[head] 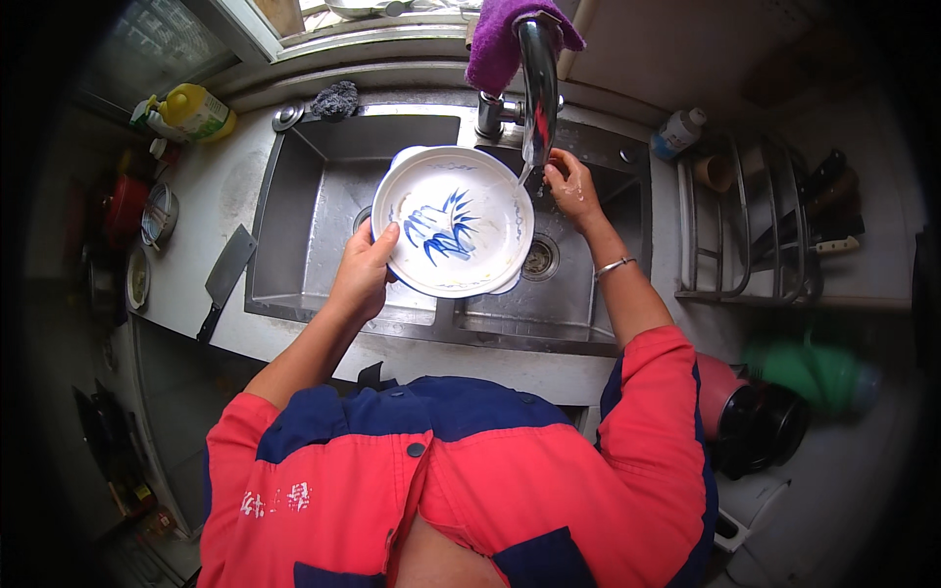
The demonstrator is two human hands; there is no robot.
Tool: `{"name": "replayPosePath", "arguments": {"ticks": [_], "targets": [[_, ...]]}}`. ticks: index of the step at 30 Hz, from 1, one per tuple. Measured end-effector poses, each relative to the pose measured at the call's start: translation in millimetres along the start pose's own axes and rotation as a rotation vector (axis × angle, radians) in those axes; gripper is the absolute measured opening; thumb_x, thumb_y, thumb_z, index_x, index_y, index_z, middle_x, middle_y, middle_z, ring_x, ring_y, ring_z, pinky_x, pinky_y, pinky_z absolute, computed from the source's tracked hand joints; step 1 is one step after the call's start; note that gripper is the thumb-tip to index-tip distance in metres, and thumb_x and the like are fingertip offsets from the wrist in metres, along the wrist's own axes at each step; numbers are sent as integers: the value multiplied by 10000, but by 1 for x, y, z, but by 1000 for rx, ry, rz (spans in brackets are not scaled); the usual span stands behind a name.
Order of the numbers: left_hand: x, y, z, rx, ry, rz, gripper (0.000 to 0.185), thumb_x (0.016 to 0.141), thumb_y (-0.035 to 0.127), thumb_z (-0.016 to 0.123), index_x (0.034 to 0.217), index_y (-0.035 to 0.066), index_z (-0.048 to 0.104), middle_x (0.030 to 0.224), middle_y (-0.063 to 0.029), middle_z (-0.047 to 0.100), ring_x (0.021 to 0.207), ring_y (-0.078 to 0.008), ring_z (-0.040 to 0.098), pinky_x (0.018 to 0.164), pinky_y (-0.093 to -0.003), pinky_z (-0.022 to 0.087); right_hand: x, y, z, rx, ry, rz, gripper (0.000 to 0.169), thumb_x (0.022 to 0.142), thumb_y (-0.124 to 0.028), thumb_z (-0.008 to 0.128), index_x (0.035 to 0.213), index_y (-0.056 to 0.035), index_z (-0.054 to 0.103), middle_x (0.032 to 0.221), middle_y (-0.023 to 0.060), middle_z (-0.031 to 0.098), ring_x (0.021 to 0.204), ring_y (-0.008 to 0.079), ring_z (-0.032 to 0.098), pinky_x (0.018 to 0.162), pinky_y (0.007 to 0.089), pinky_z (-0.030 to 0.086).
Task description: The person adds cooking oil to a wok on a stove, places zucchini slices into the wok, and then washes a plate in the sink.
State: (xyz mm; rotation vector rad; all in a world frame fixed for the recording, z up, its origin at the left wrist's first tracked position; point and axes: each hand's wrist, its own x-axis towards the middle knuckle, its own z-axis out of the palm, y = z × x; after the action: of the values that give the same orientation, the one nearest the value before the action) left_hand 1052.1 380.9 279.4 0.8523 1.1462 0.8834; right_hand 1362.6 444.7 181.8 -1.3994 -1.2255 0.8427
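My left hand grips the left rim of a white ceramic dish painted with blue bamboo leaves. The dish is held above the divider of a double-basin stainless steel sink, its inner face towards me. From the chrome faucet a thin stream of water falls near the dish's right rim. Wet and holding nothing, my right hand is beside the faucet's outlet, over the right basin. Its fingers are partly bent and apart. Below it, a drain strainer shows in the right basin.
A cleaver lies on the counter left of the sink. Behind it stand a yellow detergent bottle and a dark scouring pad. A purple cloth drapes over the faucet. At right is a metal rack with knives.
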Motion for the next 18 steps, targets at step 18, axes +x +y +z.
{"name": "replayPosePath", "arguments": {"ticks": [18], "targets": [[57, -18, 56, -240, -383, -10, 339, 896, 216, 510, 1170, 25, 450, 1033, -73, 582, 888, -130, 571, 806, -274, 464, 19, 10, -42, 112, -24, 63, 211, 852, -158, 572, 971, 13, 606, 836, 58, 620, 740, 102, 557, 674, 227, 458]]}}
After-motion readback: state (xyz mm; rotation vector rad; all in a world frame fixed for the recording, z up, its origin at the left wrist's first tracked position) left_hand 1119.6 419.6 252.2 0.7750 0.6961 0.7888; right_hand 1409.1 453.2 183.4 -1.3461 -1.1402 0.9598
